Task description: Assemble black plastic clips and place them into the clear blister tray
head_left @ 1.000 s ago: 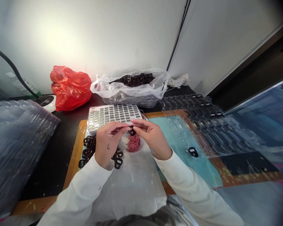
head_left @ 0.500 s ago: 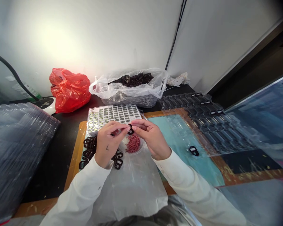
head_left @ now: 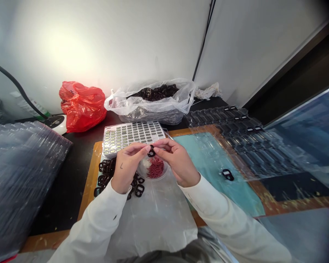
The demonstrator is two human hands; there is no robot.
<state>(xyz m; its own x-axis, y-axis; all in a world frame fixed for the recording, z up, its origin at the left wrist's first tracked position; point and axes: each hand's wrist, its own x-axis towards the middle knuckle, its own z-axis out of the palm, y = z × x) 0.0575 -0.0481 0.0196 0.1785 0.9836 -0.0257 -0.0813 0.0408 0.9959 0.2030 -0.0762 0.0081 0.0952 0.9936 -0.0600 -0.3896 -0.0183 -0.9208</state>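
Observation:
Between the fingertips of both hands is a small black plastic frame [head_left: 151,151] with a round hole. My left hand [head_left: 128,164] pinches its left side, and my right hand [head_left: 178,160] pinches its right side. Just below them stands a clear round dish [head_left: 143,171] with many thin pink-red pins [head_left: 156,168] in it. Loose black frames [head_left: 139,190] like the held one lie in a heap, partly hidden under my left hand and wrist. Behind my hands is a white tray [head_left: 105,133] with rows of small dark rectangular pieces. One black frame [head_left: 227,174] lies alone at right.
A translucent bag [head_left: 153,116] of black parts and a red plastic bag [head_left: 82,106] stand along the wall. Stacked clear plastic trays [head_left: 22,175] fill the left side. More clear blister trays [head_left: 252,146], a few slots filled, lie right of the blue mat [head_left: 205,157].
Both hands stay pinched on the black frame, which is tilted slightly differently and shows more of its face. The whole view has shifted a little.

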